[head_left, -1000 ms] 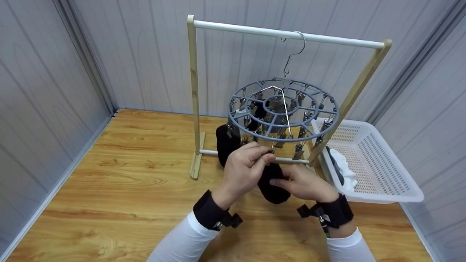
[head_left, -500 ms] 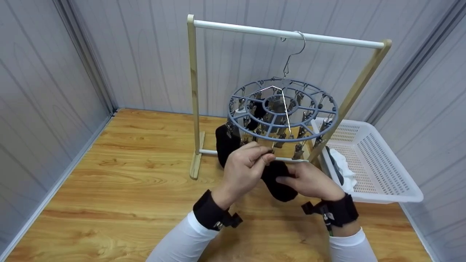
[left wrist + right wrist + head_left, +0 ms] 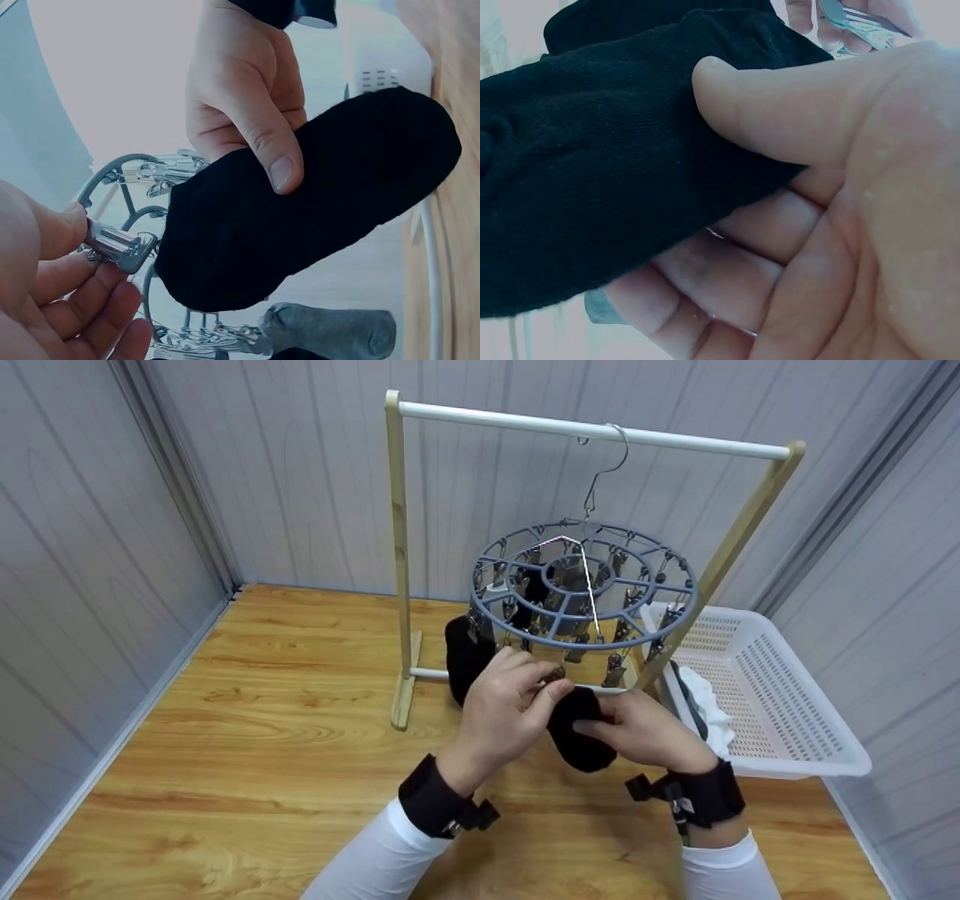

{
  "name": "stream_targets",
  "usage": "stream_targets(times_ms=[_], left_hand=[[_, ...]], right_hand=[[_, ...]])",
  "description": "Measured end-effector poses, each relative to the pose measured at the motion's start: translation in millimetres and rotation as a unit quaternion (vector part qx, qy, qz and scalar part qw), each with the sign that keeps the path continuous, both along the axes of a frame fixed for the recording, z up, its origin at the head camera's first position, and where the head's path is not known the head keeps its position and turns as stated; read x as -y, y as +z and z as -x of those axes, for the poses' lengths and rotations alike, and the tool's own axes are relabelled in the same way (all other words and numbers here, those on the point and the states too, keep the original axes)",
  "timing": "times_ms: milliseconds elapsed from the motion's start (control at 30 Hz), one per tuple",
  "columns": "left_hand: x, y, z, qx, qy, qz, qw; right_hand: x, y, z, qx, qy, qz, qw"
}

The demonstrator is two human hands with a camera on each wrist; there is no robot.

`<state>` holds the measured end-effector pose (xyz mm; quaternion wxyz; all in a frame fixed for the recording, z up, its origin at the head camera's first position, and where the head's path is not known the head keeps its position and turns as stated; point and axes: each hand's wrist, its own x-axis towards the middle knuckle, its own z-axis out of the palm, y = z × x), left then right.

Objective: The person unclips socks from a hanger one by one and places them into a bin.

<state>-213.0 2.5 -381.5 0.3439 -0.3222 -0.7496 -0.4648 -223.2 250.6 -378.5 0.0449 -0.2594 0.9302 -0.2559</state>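
Observation:
A short black sock (image 3: 583, 731) hangs below the front rim of a round grey-blue clip hanger (image 3: 555, 624). My right hand (image 3: 652, 731) pinches this sock between thumb and fingers; the right wrist view shows the thumb lying on top of the cloth (image 3: 615, 157). My left hand (image 3: 502, 705) pinches a metal clip (image 3: 116, 244) between thumb and fingers. In the left wrist view the clip's mouth is right beside the sock's edge; whether it touches the cloth I cannot tell. Another black sock (image 3: 466, 656) hangs at the hanger's left side.
A wooden stand with a white rail (image 3: 510, 420) carries the hanger by its hook. A white perforated basket (image 3: 795, 697) with a white cloth (image 3: 705, 701) in it stands at the right. A grey sock (image 3: 330, 330) hangs farther back on the hanger.
My right hand has moved a little to the right with the black sock. The left hand stays at the clip, its thumb shifting slightly to the right.

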Motion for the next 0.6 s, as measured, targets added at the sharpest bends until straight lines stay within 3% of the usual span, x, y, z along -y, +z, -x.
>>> stream_targets(times_ms=[267,467,600], left_hand=[[0,4.4,-4.7,-0.069,0.072,0.035,0.9944],[3,10.1,-3.3,-0.134,0.085,-0.004,0.9874],[8,12.7,-1.7,-0.154,0.094,-0.022,0.9833]], right_hand=[[-3,3.1,-2.5,0.019,-0.003,0.014,1.0],[-6,6.0,-4.8,0.001,-0.006,0.017,1.0],[-7,7.8,-6.7,0.002,-0.007,0.026,1.0]])
